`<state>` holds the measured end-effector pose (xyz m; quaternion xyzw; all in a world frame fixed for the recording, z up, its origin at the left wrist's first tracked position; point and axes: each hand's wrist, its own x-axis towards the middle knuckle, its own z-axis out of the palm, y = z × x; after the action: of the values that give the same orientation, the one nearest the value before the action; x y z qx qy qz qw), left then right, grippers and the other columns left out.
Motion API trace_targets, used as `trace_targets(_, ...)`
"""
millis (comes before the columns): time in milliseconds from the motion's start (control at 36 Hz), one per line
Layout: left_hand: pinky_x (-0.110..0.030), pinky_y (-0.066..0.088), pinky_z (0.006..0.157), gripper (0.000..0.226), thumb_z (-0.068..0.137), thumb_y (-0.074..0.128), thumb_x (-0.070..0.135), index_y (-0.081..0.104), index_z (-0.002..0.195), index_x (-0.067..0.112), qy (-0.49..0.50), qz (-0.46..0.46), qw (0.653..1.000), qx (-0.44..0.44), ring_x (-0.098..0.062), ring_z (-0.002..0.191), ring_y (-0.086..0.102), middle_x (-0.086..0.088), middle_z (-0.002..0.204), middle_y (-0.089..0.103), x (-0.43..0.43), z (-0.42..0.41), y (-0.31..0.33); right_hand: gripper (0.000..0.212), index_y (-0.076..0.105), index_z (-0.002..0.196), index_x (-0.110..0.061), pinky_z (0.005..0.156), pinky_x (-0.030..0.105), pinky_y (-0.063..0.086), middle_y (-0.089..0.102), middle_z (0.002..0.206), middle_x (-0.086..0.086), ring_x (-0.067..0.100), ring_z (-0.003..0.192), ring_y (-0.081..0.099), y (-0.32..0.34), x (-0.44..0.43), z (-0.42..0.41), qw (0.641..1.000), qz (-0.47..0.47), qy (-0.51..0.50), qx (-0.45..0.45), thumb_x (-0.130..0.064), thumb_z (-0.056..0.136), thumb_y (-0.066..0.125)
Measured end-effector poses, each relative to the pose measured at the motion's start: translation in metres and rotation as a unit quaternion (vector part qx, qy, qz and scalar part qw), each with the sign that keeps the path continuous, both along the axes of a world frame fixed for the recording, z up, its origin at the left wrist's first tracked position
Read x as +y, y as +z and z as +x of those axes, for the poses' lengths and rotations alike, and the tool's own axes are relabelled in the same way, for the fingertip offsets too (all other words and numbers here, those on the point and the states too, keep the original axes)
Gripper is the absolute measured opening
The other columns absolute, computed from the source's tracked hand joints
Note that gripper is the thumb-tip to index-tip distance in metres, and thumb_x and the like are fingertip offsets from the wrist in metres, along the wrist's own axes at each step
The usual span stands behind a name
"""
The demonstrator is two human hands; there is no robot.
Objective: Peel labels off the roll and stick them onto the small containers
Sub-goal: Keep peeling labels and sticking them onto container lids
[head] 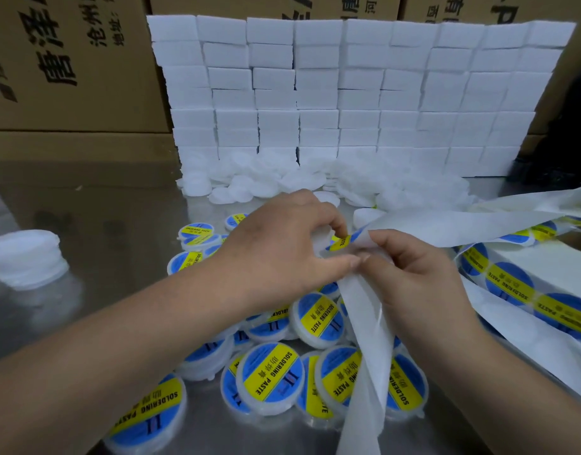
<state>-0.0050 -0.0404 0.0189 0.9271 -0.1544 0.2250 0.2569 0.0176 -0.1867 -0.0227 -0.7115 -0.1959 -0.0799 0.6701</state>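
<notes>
You can read "SOLDERING PASTE" in blk caps on the yel band of the round blue label on the nearest container (pixel 271 372), w/ Chinese chars 助焊膏 beside it and a "II"-like mark on the blue. Same print shows on the container behind it (pixel 318 318), one bottom-L (pixel 148 413) and a far one (pixel 195 232). On your label strip (pixel 509 284) at R, the unpeeled stickers carry the same wording, and one further along reads "PASTE". The L carton (pixel 69 60) has big blk chars 唐泽, plus smaller 沧州 and 地址, all turned sideways. Ctr carton (pixel 332 4): 唐 and 河, cropped. R carton (pixel 446 8): partial chars, not legible.
</notes>
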Motion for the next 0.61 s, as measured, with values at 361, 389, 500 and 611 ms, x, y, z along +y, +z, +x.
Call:
trace_targets(361,-0.026,0.031,0.051,0.018,0.084,0.054,0.047,0.058,0.074,0.033,0.171,-0.18,0.968,-0.043,-0.004,0.052,0.041,0.01,0.061,0.044,0.036,0.019,0.017,0.053,0.044,0.098,-0.058,0.064,0.035,0.053,0.064,0.087,-0.017,0.01,0.066,0.064,0.001,-0.002,0.0,0.998,-0.007,-0.034,-0.048,-0.007,0.085,0.054)
trace_targets(389,-0.025,0.03,0.05,0.018,0.084,0.054,0.047,0.058,0.075,0.032,0.176,-0.185,0.966,-0.043,-0.004,0.05,0.04,0.01,0.06,0.043,0.038,0.02,0.017,0.06,0.039,0.099,-0.063,0.062,0.034,0.052,0.061,0.091,-0.022,0.01,0.064,0.062,0.001,-0.002,-0.001,0.997,-0.01,-0.053,-0.063,-0.007,0.084,0.054)
trace_targets(500,-0.025,0.032,0.055,0.021,0.08,0.05,0.054,0.054,0.069,0.036,0.16,-0.148,0.975,-0.028,-0.002,0.058,0.044,0.012,0.066,0.046,0.03,0.014,0.012,0.074,0.033,0.104,-0.071,0.067,0.029,0.048,0.047,0.114,-0.036,0.01,0.07,0.056,0.001,-0.004,0.001,0.984,-0.048,-0.109,-0.131,-0.004,0.081,0.054)
trace_targets(611,-0.026,0.032,0.071,0.026,0.071,0.042,0.063,0.051,0.073,0.038,0.159,-0.079,0.983,-0.041,-0.007,0.086,0.048,0.013,0.091,0.054,0.02,0.008,0.011,0.059,0.059,0.084,-0.049,0.073,0.004,0.039,0.058,0.103,-0.029,-0.008,0.087,0.054,0.002,-0.005,0.0,0.97,-0.074,-0.112,-0.203,0.01,0.078,0.049)
